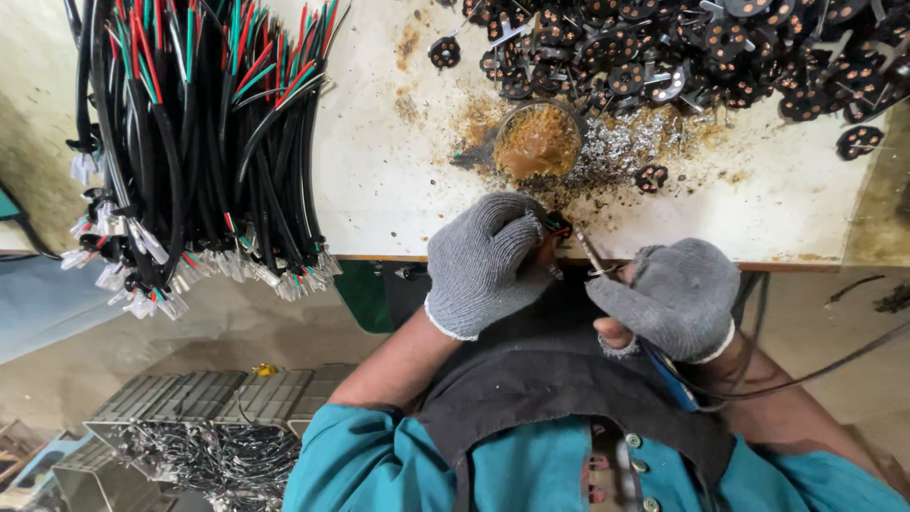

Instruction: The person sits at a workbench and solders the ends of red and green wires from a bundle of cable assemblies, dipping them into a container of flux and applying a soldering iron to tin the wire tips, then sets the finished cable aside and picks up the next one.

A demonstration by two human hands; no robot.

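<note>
So right at the table's front edge, my left hand (485, 261) in its grey knit glove is clenched around a small dark connector piece (557, 226) with a bit of red and green showing, which pokes out just past the curled fingers. My right hand (675, 296), also gloved but with the thumb tip bare, is gripping a thin metal soldering tool (593, 253), and its tip angles up toward the piece in my left, nearly touching it. A dark cable (815, 372) trails off from under the right hand toward the right.

Just beyond both hands sits a small round dish (537, 140) of brownish gunk, with silvery crumbs and brown stains spread on the white tabletop (379, 171) around it. Further out, beyond the right hand, is a big pile of black round plug inserts (701, 47) with copper dots. Well off past my left hand hangs a thick bundle of black cables (199, 142) with red and green wires, ends capped in clear sleeves. Below that, down on the floor, are grey crates (204, 408) of wire bits.
</note>
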